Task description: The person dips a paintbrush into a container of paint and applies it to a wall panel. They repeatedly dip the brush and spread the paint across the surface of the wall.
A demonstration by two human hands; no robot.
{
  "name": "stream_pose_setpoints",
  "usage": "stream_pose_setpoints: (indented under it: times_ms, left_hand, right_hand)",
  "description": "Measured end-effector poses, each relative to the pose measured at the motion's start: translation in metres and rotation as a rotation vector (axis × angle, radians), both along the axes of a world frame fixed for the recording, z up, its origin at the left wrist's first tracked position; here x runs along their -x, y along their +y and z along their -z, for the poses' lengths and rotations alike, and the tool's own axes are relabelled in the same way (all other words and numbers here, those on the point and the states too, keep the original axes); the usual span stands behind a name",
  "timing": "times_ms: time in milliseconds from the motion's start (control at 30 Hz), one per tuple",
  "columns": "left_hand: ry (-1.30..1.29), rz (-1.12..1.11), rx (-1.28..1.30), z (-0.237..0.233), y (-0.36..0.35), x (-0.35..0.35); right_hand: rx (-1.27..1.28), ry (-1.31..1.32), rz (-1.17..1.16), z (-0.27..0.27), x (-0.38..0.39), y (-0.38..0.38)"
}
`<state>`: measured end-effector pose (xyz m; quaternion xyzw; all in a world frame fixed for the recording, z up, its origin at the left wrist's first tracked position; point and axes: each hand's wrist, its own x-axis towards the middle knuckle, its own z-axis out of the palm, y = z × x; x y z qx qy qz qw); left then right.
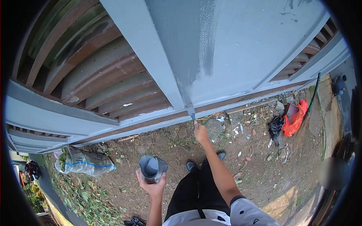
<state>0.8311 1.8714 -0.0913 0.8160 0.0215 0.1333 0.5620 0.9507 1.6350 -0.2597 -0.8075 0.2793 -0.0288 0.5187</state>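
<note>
My right hand (200,132) is closed around the handle of a paintbrush (191,112). Its bristles touch the lower edge of a light blue-grey wall panel (241,45), beside a raised vertical strip. A darker grey band of paint (181,41) runs down the panel above the brush, with streaky edges. Lower and to the left, my left hand (152,184) grips a paint container (151,167) from beneath and the sides. Grey paint shows inside it, and its outside is smeared grey.
Brown slatted louvres (109,71) sit left of the panel. On the littered dirt ground lie a stuffed sack (86,162), an orange plastic bag (296,118) and a black bag (276,126). A broom with a green handle (314,92) leans at right. Another person (340,86) is at far right.
</note>
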Motion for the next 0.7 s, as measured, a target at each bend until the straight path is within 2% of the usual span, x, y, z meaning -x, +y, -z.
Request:
stream_pose_setpoints:
  times_ms: [67, 133, 200, 233, 267, 300, 367, 400, 467, 567, 700]
  left_hand:
    - [-0.007, 0.017, -0.056, -0.001, -0.001, 0.0]
    - [0.01, 0.01, -0.009, 0.002, -0.002, 0.002]
    - [0.017, 0.002, 0.041, 0.002, -0.002, 0.002]
    - [0.027, 0.009, 0.016, -0.001, -0.002, 0.001]
    - [0.037, 0.014, -0.008, -0.003, -0.002, 0.001]
    - [0.036, 0.011, -0.008, -0.003, -0.002, 0.0]
    - [0.048, 0.006, 0.012, -0.004, -0.003, 0.0]
    - [0.052, 0.004, 0.013, -0.007, -0.009, -0.003]
    - [-0.021, -0.107, 0.065, -0.018, -0.022, -0.01]
    - [-0.035, -0.098, -0.009, -0.013, -0.019, -0.009]
    - [0.049, -0.009, -0.074, -0.003, -0.007, -0.002]
  right_hand:
    - [-0.007, 0.079, 0.013, 0.004, -0.002, 0.003]
    - [-0.142, 0.217, 0.038, -0.008, -0.012, 0.002]
    - [-0.075, 0.185, 0.045, -0.024, -0.022, 0.0]
    - [-0.01, 0.151, 0.046, -0.038, -0.029, -0.002]
    - [-0.218, 0.267, 0.026, -0.094, -0.029, -0.008]
    - [-0.218, 0.267, 0.023, -0.11, -0.026, -0.008]
    - [-0.131, -0.046, -0.04, -0.128, -0.015, -0.011]
    - [-0.129, -0.043, -0.042, -0.145, -0.008, -0.014]
    - [-0.254, -0.256, -0.097, -0.178, 0.005, -0.018]
    - [-0.375, -0.351, -0.076, -0.204, 0.009, -0.02]
    - [-0.207, -0.44, -0.071, -0.146, -0.015, -0.022]
